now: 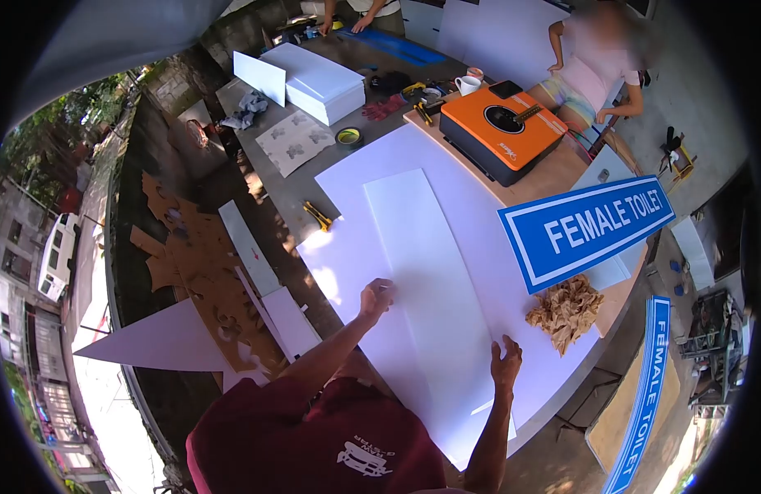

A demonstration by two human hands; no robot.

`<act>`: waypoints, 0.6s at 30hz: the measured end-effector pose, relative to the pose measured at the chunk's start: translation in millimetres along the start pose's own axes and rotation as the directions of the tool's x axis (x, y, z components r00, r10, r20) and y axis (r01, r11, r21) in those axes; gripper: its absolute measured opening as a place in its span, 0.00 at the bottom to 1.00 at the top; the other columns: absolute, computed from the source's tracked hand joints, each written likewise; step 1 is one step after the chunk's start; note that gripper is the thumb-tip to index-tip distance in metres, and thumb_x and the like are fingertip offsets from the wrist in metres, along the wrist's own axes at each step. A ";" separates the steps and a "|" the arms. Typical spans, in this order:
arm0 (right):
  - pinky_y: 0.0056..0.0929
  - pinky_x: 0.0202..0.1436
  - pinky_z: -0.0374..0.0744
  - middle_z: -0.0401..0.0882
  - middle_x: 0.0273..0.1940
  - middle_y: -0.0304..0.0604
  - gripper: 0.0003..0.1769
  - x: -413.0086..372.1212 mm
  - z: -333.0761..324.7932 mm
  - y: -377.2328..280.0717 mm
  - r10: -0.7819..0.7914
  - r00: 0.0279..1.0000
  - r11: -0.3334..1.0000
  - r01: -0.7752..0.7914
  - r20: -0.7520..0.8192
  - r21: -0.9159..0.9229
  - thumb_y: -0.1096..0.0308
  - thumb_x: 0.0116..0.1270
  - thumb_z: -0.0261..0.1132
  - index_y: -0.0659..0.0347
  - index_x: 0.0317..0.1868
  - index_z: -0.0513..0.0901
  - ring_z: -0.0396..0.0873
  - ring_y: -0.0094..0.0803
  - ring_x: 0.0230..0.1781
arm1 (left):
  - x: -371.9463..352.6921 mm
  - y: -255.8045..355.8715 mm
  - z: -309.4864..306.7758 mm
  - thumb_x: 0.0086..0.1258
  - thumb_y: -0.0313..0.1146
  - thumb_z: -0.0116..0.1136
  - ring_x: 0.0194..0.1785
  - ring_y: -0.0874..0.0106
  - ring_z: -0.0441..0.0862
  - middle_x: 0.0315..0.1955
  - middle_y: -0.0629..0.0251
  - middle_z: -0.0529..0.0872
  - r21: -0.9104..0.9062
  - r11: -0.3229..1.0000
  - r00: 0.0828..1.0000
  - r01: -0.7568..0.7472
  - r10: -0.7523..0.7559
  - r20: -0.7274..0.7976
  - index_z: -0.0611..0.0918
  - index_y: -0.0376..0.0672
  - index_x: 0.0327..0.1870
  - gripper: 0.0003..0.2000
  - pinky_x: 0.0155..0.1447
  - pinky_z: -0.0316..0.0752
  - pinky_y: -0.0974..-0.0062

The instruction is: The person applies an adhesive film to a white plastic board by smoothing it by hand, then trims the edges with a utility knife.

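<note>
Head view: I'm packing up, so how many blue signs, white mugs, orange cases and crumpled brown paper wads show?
Blue signs: 2
White mug: 1
Orange case: 1
Crumpled brown paper wad: 1
Total: 5

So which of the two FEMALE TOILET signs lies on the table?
The broad sign, beside the crumpled brown paper. The narrow sign is off the table, lower down by its edge.
</note>
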State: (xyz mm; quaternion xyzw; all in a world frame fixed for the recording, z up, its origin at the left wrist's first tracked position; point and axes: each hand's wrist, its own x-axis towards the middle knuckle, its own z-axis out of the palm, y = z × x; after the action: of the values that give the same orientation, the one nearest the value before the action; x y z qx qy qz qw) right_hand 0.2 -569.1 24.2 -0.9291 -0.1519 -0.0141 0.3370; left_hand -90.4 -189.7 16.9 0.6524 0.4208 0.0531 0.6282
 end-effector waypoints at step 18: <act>0.49 0.58 0.79 0.83 0.51 0.54 0.19 124.6 111.9 -84.4 0.010 1.000 0.993 -0.013 -0.029 -0.116 0.64 0.68 0.72 0.64 0.56 0.84 0.80 0.53 0.53 | 49.4 34.5 -42.6 0.74 0.34 0.62 0.55 0.58 0.86 0.52 0.54 0.84 -0.193 0.860 0.817 0.473 -0.345 0.462 0.78 0.29 0.61 0.21 0.55 0.85 0.53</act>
State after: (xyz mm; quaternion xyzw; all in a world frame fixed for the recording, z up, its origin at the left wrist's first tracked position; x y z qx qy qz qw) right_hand 85.8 -403.2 6.3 -0.9476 -0.1407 -0.0342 0.2847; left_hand -67.5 -121.4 32.8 0.4389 0.3974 -0.1604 0.7898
